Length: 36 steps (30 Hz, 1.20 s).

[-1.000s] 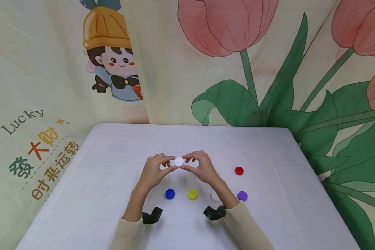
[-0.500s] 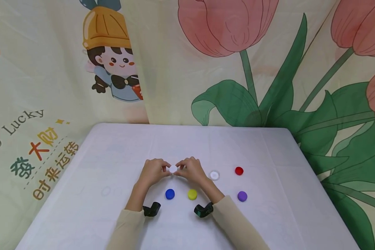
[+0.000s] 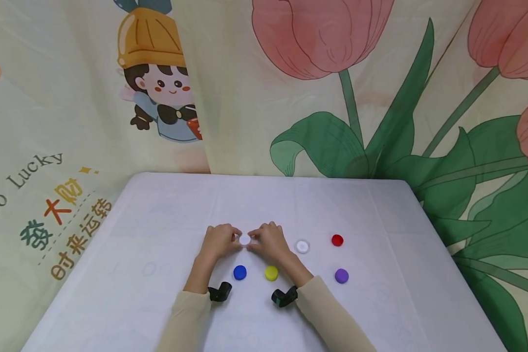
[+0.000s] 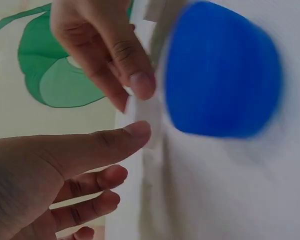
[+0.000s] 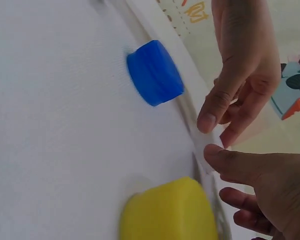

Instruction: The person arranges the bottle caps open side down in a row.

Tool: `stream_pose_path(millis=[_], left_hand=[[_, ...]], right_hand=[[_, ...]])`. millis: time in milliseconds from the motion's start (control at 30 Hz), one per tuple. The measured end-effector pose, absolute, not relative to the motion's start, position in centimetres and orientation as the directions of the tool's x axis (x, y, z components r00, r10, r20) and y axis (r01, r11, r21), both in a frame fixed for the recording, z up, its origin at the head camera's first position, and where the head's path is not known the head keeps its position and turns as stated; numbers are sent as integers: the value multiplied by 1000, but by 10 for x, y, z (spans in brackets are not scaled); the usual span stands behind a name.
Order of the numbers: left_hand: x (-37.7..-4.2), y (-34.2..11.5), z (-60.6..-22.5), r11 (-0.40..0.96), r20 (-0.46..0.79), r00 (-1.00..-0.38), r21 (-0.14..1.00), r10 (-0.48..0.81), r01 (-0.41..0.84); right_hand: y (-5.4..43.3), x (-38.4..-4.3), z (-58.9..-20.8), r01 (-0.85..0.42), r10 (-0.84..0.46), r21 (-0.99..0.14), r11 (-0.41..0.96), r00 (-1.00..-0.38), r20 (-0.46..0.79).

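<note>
A small white round piece (image 3: 245,239) sits between the two hands, close over the white table. My left hand (image 3: 220,240) pinches its left side with thumb and fingertips, and my right hand (image 3: 267,240) does the same on its right. In the left wrist view, the thumbs of the left hand (image 4: 50,165) and the right hand face each other across the pale piece, which blends with the cloth. Nearer the body are a blue round piece (image 3: 239,273) and a yellow round piece (image 3: 271,273). Both look thick and smooth-sided in the right wrist view.
To the right of the right hand lies a white round piece with a clear rim (image 3: 302,246). Farther right are a red round piece (image 3: 337,240) and a purple one (image 3: 341,276). A printed curtain (image 3: 237,98) hangs behind the table's far edge.
Both hands have lowered the white piece and brought it slightly left and nearer the body. The right arm has swung left, uncovering the clear-rimmed piece. The last half second shows little motion.
</note>
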<state>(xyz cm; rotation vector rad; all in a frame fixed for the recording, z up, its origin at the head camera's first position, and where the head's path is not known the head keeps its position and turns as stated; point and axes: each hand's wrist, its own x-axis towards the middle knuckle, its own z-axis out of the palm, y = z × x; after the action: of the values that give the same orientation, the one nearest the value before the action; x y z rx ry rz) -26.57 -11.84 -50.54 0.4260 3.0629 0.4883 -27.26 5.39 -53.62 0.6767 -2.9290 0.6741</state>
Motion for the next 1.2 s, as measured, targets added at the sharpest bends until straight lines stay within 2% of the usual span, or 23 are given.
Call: stream_pose_path(millis=[200, 367, 600, 800, 1033, 1200], left_hand=[[-271, -97, -488, 902, 18, -961, 340, 278, 267], [-273, -73, -480, 870, 52, -941, 365, 335, 330], [-271, -52, -486, 865, 33, -923, 337, 385, 373], [-269, -42, -498, 867, 25, -909, 291, 417, 405], [-270, -37, -510, 867, 38, -909, 284, 416, 409], [-268, -40, -508, 846, 49, -903, 331, 426, 418]], right_hand=[[81, -267, -517, -335, -306, -542, 771, -941, 147], [106, -265, -506, -290, -248, -578, 763, -957, 154], [128, -263, -506, -229, -220, -531, 815, -972, 82], [131, -262, -518, -224, -232, -473, 852, -972, 42], [131, -260, -527, -224, -224, -487, 844, -973, 60], [134, -257, -525, -266, -258, -526, 808, -962, 90]])
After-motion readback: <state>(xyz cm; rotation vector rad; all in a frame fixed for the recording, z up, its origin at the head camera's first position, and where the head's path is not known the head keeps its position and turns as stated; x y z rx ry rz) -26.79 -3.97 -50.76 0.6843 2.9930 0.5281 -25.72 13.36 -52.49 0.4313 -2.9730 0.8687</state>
